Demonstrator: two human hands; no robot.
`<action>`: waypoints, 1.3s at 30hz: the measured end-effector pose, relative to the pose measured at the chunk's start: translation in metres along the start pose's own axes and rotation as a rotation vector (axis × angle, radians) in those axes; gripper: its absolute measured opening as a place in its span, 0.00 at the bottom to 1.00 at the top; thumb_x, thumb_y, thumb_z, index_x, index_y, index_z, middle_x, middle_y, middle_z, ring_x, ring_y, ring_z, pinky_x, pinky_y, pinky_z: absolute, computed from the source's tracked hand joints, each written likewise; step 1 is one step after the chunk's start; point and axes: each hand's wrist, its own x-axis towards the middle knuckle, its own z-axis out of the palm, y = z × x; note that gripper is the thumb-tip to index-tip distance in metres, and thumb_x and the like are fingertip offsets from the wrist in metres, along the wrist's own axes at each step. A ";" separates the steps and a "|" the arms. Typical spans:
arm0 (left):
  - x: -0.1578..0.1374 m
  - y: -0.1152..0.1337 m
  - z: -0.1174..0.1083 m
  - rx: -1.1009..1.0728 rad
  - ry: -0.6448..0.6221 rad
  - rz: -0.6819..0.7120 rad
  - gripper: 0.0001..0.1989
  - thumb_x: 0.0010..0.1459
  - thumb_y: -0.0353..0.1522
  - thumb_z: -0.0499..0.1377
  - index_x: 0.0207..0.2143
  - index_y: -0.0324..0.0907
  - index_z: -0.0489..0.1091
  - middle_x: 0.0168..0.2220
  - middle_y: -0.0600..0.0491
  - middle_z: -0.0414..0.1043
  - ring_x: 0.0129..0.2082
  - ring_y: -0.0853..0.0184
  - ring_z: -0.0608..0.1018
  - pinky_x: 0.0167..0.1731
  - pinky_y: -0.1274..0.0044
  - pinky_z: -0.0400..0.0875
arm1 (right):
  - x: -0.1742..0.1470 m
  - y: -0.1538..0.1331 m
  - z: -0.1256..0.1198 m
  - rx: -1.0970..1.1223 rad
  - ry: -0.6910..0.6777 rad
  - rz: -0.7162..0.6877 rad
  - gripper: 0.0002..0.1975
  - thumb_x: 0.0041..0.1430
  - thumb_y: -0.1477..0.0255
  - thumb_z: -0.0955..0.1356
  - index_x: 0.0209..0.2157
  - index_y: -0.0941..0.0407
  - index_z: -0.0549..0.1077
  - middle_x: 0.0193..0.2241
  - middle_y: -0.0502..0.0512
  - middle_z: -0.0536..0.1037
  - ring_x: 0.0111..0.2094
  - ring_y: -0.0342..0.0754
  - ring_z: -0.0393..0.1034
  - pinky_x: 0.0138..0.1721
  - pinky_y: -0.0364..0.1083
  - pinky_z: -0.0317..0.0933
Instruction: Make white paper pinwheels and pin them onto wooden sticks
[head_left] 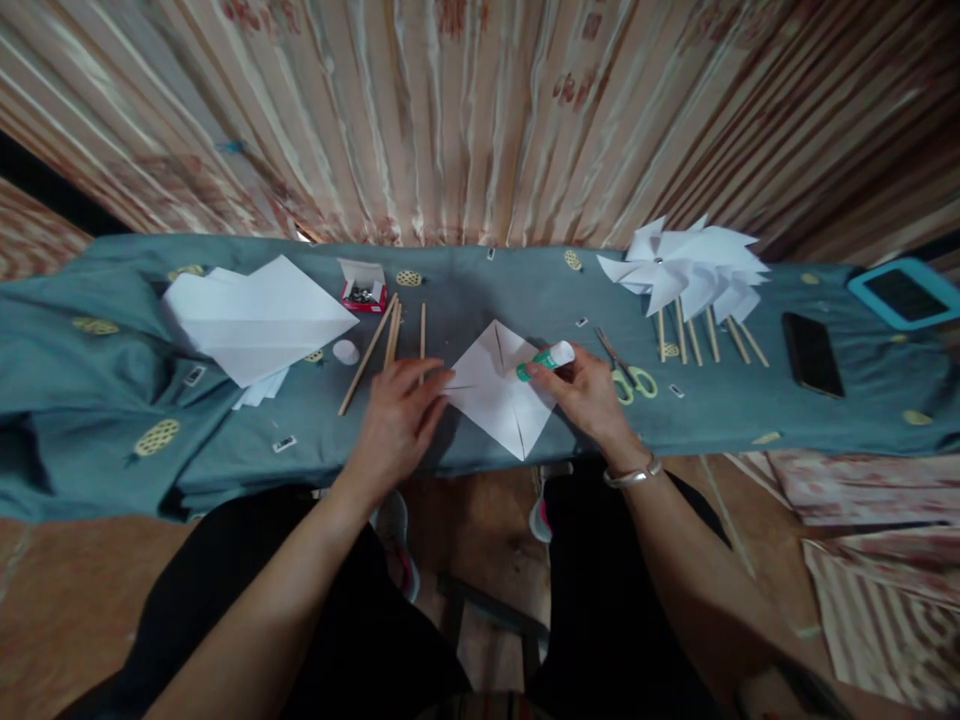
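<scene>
Paper square (491, 395), white and turned like a diamond, lies on the cloth-covered tabletop (491, 285) between the two grips, slits running inward from its corners. Left grip (394, 415) has its fingers at the square's left corner; whether they pinch it or only rest there cannot be told. Right grip (589, 390) is closed around a green and white glue stick (546, 360), its green end over the right part of the square; contact with the paper cannot be made out. Several wooden sticks (368, 355) lie just beyond and to the left of the left grip, with a small white cap (346, 351) beside them. Behind the cap is an open red box (364, 292) of small metallic pieces, and farther left of that grip lie white sheets (259, 315). Scissors (628, 370) with yellow-green handles lie just right of the right grip. Beyond them, farther right, paper pinwheels (690, 275) on sticks lie overlapping. A dark phone (812, 352) and a blue-framed device (907, 292) lie well to the right of that grip. A pleated curtain (450, 120) hangs behind everything.
</scene>
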 end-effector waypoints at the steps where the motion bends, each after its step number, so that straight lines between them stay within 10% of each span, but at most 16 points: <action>1: -0.001 0.010 0.007 -0.022 -0.050 0.048 0.14 0.66 0.30 0.52 0.50 0.41 0.72 0.52 0.44 0.73 0.53 0.57 0.72 0.52 0.63 0.69 | -0.001 -0.003 0.001 -0.058 0.015 -0.004 0.17 0.52 0.56 0.72 0.29 0.55 0.71 0.21 0.46 0.74 0.22 0.43 0.65 0.26 0.43 0.58; 8: -0.006 0.032 0.035 0.016 -0.311 0.145 0.13 0.64 0.28 0.54 0.49 0.39 0.73 0.53 0.43 0.73 0.55 0.52 0.70 0.52 0.60 0.69 | 0.001 -0.013 0.007 -0.170 0.043 -0.024 0.16 0.52 0.57 0.73 0.30 0.55 0.73 0.23 0.50 0.77 0.25 0.46 0.71 0.30 0.45 0.62; 15: -0.005 0.029 0.032 -0.016 -0.314 0.123 0.12 0.65 0.29 0.54 0.48 0.40 0.74 0.52 0.43 0.73 0.53 0.53 0.71 0.50 0.60 0.70 | 0.009 -0.006 0.016 0.641 -0.021 0.355 0.23 0.36 0.53 0.79 0.25 0.56 0.75 0.20 0.47 0.77 0.23 0.41 0.71 0.29 0.42 0.69; 22: -0.003 0.020 0.021 -0.110 -0.123 0.145 0.11 0.65 0.29 0.54 0.44 0.39 0.75 0.45 0.45 0.77 0.46 0.58 0.75 0.48 0.65 0.72 | 0.007 -0.015 -0.006 0.953 0.141 0.399 0.18 0.34 0.63 0.82 0.23 0.57 0.77 0.19 0.46 0.78 0.21 0.37 0.73 0.28 0.35 0.71; 29: 0.006 -0.040 -0.024 0.139 0.166 -0.233 0.17 0.60 0.33 0.56 0.50 0.40 0.74 0.49 0.43 0.74 0.50 0.54 0.72 0.52 0.61 0.68 | 0.002 -0.005 -0.014 1.087 0.092 0.447 0.11 0.41 0.73 0.80 0.27 0.56 0.77 0.26 0.50 0.83 0.29 0.43 0.80 0.38 0.39 0.76; 39: 0.002 -0.085 -0.030 0.105 0.124 -0.516 0.18 0.55 0.34 0.57 0.46 0.38 0.76 0.44 0.43 0.77 0.44 0.54 0.76 0.51 0.63 0.68 | -0.007 -0.008 -0.007 1.219 -0.059 0.502 0.13 0.38 0.71 0.81 0.24 0.55 0.77 0.23 0.49 0.83 0.25 0.41 0.78 0.31 0.34 0.74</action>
